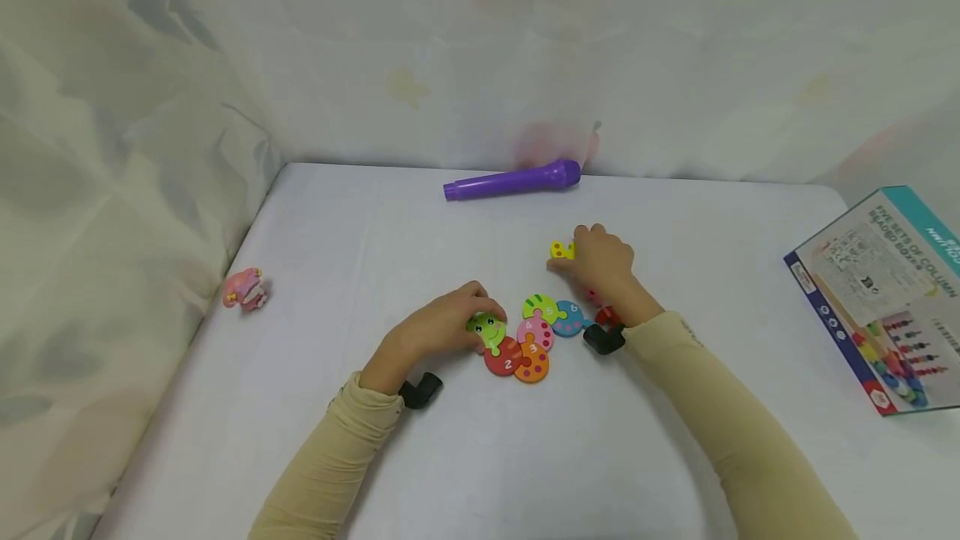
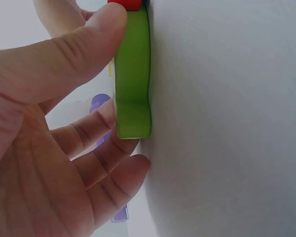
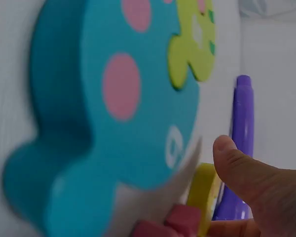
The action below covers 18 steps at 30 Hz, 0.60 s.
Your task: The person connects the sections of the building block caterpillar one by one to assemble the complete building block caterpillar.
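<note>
In the head view my left hand (image 1: 448,323) curls round the green smiling face piece (image 1: 487,330), which joins the red piece numbered 2 (image 1: 504,357). The left wrist view has the thumb and fingers on the green piece's edge (image 2: 133,74). The orange 3 (image 1: 532,362), pink 4 (image 1: 536,332), green 5 (image 1: 540,307) and blue 6 (image 1: 568,320) pieces continue the chain. My right hand (image 1: 603,261) lies over a yellow piece (image 1: 561,250), its thumb at that piece's edge in the right wrist view; its other fingers are mostly hidden.
Red pieces (image 1: 607,316) lie under the right wrist, beside the blue piece. A purple microphone (image 1: 513,180) lies at the table's back edge. A pink toy figure (image 1: 246,288) is at the left edge, and a printed box (image 1: 885,298) stands at the right.
</note>
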Motion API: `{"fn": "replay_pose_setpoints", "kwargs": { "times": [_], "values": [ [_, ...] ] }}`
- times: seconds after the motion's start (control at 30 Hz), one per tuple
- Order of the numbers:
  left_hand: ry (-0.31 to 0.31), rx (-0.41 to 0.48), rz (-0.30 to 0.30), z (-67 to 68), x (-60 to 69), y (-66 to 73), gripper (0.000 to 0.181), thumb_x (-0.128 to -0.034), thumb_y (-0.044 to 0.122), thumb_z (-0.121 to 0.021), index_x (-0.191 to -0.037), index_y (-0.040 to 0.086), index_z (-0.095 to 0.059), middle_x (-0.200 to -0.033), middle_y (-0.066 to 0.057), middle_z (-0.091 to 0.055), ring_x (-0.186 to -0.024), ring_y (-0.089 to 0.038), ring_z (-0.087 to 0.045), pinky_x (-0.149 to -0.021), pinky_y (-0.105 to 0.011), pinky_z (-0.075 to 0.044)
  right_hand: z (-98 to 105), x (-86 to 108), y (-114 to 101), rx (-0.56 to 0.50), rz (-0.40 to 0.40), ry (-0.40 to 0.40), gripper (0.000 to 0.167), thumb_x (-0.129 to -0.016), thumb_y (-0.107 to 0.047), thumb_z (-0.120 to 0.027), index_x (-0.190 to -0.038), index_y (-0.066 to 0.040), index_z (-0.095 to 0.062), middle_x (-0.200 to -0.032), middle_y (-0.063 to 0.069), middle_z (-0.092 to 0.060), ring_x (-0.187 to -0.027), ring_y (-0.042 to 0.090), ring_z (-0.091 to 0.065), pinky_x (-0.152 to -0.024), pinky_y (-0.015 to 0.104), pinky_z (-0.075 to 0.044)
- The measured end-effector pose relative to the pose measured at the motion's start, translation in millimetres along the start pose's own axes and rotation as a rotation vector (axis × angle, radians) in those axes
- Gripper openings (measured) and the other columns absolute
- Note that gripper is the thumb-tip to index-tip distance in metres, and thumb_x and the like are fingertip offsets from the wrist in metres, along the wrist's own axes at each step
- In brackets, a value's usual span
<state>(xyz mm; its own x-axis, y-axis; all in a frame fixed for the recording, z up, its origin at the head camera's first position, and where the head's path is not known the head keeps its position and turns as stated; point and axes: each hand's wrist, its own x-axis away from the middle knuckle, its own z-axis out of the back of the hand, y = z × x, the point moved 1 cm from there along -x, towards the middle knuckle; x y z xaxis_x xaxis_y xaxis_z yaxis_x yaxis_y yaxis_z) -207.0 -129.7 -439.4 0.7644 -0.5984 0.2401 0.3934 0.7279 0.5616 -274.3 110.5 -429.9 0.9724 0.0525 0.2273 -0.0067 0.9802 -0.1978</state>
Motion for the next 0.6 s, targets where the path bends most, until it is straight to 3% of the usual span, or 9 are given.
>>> {"fn": "replay_pose_setpoints", "kwargs": {
  "times": [0.13, 0.3, 0.43, 0.6],
  "values": [
    [0.006, -0.007, -0.004, -1.0, -0.4, -1.1, 0.042, -0.0737, 0.017, -0.078, -0.113, 0.025, -0.064, -0.109, 0.003, -0.048, -0.096, -0.010, -0.049, -0.084, -0.025, -0.043, -8.2, -6.6, -6.6, 0.027, -0.015, 0.031, 0.068, -0.079, -0.058, -0.060, -0.115, -0.001, -0.051, -0.097, 0.015, -0.048, -0.079, 0.031, -0.052, -0.066, 0.047, -0.045],
    [-0.002, 0.001, -0.002, -0.2, -1.1, -1.6, 0.042, -0.0742, 0.017, -0.077, -0.114, 0.025, -0.064, -0.109, 0.003, -0.048, -0.097, -0.011, -0.049, -0.085, -0.026, -0.043, -6.4, -4.9, -6.8, -0.032, 0.010, 0.062, 0.061, -0.082, -0.049, -0.061, -0.117, 0.000, -0.050, -0.101, 0.015, -0.048, -0.076, 0.029, -0.052, -0.061, 0.042, -0.046],
    [-0.005, 0.006, -0.005, -0.4, -1.4, -1.8, 0.042, -0.0744, 0.017, -0.077, -0.114, 0.025, -0.064, -0.109, 0.003, -0.048, -0.097, -0.011, -0.049, -0.085, -0.026, -0.044, 2.6, 14.4, -1.7, -0.216, 0.037, 0.108, 0.064, -0.081, -0.040, -0.064, -0.127, -0.001, -0.044, -0.118, 0.018, -0.044, -0.076, 0.028, -0.052, -0.061, 0.038, -0.047],
    [-0.005, 0.013, -0.001, -3.3, 1.2, -2.2, 0.043, -0.0741, 0.015, -0.077, -0.114, 0.025, -0.064, -0.109, 0.003, -0.047, -0.096, -0.012, -0.049, -0.085, -0.027, -0.044, 8.4, 58.6, 9.1, -0.481, 0.139, 0.075, 0.057, -0.081, -0.024, -0.069, -0.127, 0.000, -0.046, -0.126, 0.018, -0.038, -0.091, 0.030, -0.051, -0.077, 0.040, -0.049]
  ]
}}
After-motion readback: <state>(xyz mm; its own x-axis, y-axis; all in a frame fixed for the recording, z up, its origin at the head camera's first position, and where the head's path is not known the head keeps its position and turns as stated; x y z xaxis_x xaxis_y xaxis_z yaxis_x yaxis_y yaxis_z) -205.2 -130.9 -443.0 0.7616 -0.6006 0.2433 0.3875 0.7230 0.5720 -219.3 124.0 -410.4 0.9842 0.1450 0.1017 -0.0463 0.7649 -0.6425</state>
